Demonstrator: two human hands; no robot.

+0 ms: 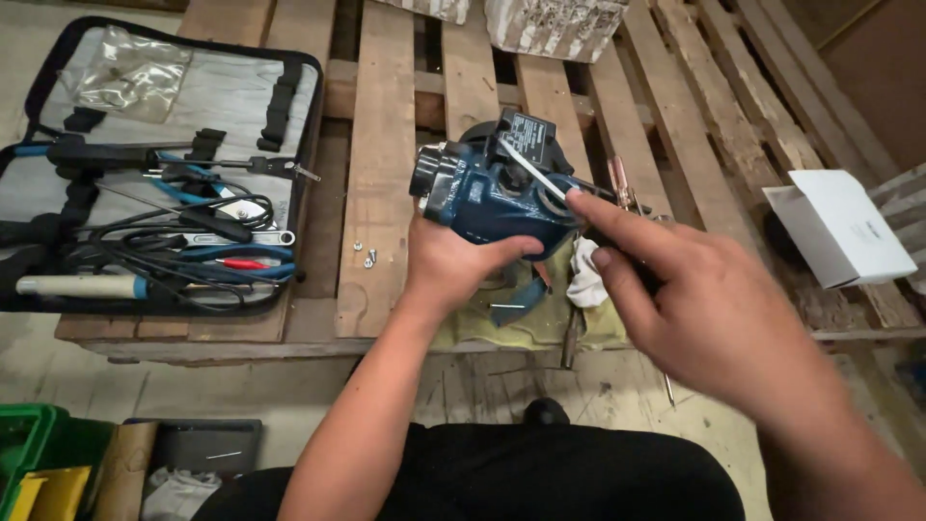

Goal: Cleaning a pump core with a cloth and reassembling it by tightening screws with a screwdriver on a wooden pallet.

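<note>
My left hand (453,260) grips a dark blue motor housing (487,188) from below and holds it up above a wooden pallet (381,193). A black box with a label sits on top of the housing, and a white wire runs across it. My right hand (694,299) reaches in from the right, index finger touching the housing's right side, and it seems to hold a dark tool handle, mostly hidden. Under the housing lie a yellow-green cloth (540,323) and a white rag (584,275).
An open grey tool case (154,164) with pliers, wires and a soldering iron lies at the left. Small screws (367,256) rest on a plank. A white cardboard box (839,227) sits at the right. A screwdriver (622,183) lies behind the housing. Green and yellow bins (39,463) stand bottom left.
</note>
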